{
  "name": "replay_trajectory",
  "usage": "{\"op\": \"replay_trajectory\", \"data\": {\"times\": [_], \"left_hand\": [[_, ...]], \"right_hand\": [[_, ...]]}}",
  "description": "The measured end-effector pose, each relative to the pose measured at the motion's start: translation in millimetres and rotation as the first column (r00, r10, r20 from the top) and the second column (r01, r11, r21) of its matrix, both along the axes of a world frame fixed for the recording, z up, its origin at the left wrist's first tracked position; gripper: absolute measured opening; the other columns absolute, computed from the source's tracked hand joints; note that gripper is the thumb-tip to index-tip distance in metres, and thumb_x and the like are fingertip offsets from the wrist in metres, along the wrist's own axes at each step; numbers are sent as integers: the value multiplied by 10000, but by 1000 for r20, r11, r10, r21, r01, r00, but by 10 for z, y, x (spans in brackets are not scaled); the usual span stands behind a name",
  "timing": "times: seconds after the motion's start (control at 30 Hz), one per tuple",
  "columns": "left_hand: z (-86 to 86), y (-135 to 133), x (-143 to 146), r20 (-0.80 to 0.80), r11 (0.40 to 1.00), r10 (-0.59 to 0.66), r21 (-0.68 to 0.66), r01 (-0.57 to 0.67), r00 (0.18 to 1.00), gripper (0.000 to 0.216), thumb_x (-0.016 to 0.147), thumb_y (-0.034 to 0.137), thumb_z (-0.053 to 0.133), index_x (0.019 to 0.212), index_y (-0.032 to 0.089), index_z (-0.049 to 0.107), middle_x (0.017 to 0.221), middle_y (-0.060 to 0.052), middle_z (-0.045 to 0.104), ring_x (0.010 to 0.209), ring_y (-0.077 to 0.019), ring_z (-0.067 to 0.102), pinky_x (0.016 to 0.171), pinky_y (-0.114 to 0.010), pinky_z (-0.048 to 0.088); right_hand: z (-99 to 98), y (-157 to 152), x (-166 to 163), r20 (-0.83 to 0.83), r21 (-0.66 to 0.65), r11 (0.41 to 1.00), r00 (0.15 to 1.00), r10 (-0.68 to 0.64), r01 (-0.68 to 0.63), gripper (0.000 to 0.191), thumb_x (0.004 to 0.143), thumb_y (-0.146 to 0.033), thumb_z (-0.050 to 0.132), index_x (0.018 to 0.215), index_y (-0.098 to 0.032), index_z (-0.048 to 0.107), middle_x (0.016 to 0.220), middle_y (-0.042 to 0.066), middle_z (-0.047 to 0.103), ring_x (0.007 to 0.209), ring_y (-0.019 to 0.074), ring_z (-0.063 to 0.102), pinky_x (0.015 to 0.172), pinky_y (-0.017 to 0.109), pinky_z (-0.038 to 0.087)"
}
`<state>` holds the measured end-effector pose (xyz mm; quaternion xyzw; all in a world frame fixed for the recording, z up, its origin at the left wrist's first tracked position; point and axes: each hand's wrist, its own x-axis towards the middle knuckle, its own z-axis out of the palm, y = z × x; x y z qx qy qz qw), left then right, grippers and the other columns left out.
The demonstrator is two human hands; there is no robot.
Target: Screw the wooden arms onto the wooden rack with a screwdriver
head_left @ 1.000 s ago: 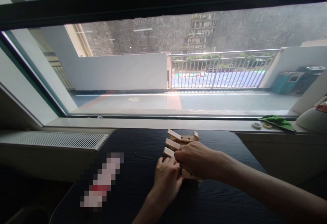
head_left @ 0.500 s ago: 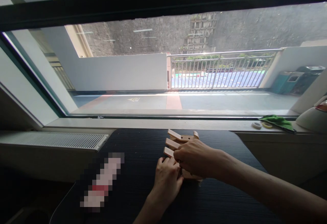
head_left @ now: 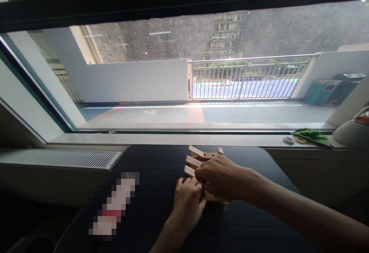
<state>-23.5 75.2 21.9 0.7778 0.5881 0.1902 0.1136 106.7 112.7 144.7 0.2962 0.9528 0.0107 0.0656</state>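
On the dark table in front of me lies a light wooden piece with several slanted bars (head_left: 193,162) and small dark holes along its far part. My left hand (head_left: 189,197) is closed around its near left side, fingers curled. From the right, my right hand (head_left: 220,174) reaches over the wooden piece with fingers bent and pressed onto it, close to my left fingertips. The hands cover the middle of the piece, and the spot where the fingertips meet is hidden.
On the black wood-grain table (head_left: 147,199) lies a long pixelated pink object (head_left: 117,207) at the left. A green cloth (head_left: 311,135), a white ring (head_left: 288,140) and a yellow ring (head_left: 300,140) rest on the windowsill (head_left: 201,139). A white radiator (head_left: 60,158) stands left.
The whole view has shifted very slightly. Both hands keep their places on the wooden piece, with no clear movement of the fingers.
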Motion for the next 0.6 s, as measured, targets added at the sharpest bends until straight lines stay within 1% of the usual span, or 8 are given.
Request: {"op": "replay_trajectory", "data": {"times": [0.07,0.17,0.27,0.37,0.43,0.53,0.6], "left_hand": [[-2,3,0,11,1000,-9,-2,9,1000,167,746,204,617,906,236,654,1011,-24,654,986,-214,554,896,-366,345],[-7,2,0,-12,1000,-12,8,12,1000,126,748,200,604,860,227,656,1002,-25,653,967,-216,554,883,-370,350],[-9,-5,1,-33,1000,-9,23,10,999,98,748,204,598,828,218,652,990,-21,650,954,-216,553,884,-374,351],[-9,-7,3,-27,1000,-8,27,8,1000,89,748,208,600,822,215,650,971,-21,650,942,-210,554,889,-370,348],[-14,-4,1,-14,1000,-1,26,2,1000,106,747,212,602,842,217,649,960,-19,651,932,-208,557,891,-371,346],[-30,-1,-3,1,1000,-7,29,7,1000,138,745,208,605,876,229,645,977,-15,650,946,-205,557,887,-366,343],[-41,-2,-4,1,999,-18,32,18,1000,135,747,202,603,870,238,643,986,-8,647,958,-203,554,879,-358,341]], "right_hand": [[-28,13,10,4,-14,1000,1000,19,-19,97,787,-135,591,817,-182,669,832,68,661,896,222,620,753,304,460],[-96,36,18,-2,7,1000,1000,17,-17,105,802,-130,576,763,-162,668,812,85,657,883,223,618,730,283,465],[-116,40,9,-20,38,999,1000,-11,12,114,832,-159,561,792,-153,667,839,96,655,890,227,616,719,283,473],[-62,20,-5,-38,41,999,999,-29,31,104,839,-205,573,862,-158,663,884,99,654,912,233,614,748,312,479],[-7,1,-11,-28,23,999,999,-38,38,103,823,-200,588,887,-165,660,876,88,654,892,229,622,762,336,479],[47,-17,-12,13,-21,999,999,-36,36,101,791,-153,600,865,-177,664,812,60,654,839,219,634,775,361,477],[40,-13,-12,29,-34,999,999,-20,21,93,783,-128,598,820,-176,669,795,59,655,834,217,634,784,358,472]]}}
